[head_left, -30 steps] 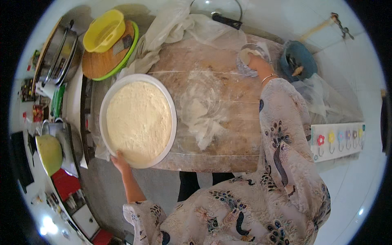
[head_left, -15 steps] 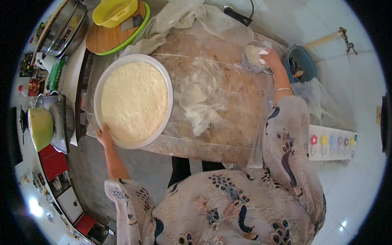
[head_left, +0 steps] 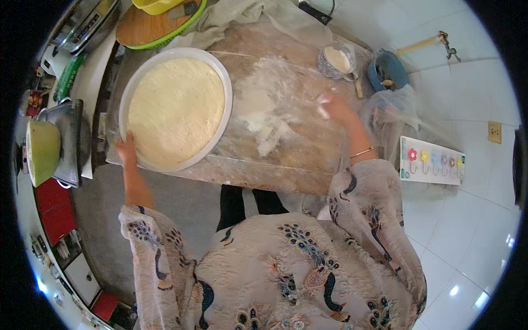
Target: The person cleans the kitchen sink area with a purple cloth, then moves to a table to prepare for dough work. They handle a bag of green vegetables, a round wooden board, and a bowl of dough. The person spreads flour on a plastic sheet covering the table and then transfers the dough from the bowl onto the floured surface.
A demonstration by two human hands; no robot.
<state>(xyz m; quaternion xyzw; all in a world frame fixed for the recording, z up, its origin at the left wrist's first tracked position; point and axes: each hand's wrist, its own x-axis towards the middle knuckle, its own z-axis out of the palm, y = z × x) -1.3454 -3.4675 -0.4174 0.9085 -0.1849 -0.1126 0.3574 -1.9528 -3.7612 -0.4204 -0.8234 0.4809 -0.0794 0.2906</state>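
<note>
A large white basin (head_left: 227, 110) full of pale, risen dough (head_left: 173, 113) stands at the left of the floured wooden board (head_left: 300, 143). My left hand (head_left: 127, 149) grips its near-left rim, with the thumb over the edge. My right hand (head_left: 335, 107) is above the board's right part, fingers closed and pointing left, with white flour (head_left: 323, 112) at them. The hand is somewhat blurred. Beyond it sits a bowl (head_left: 325, 67) of flour. Loose flour (head_left: 264, 113) lies spread across the board's middle, between the basin and my right hand.
A blue bucket (head_left: 375, 74) stands right of the bowl, beside a wooden handle (head_left: 359, 88) and plastic sheeting (head_left: 388, 107). Cloth (head_left: 242, 16) lines the board's back edge. A green-rimmed tray (head_left: 165, 40) is behind the basin. A pack of flower hooks (head_left: 433, 160) is at right.
My right hand has left the flour bowl and come nearer and leftward over the board, with flour at its fingers. My left hand stays on the basin rim. The whole view has shifted slightly.
</note>
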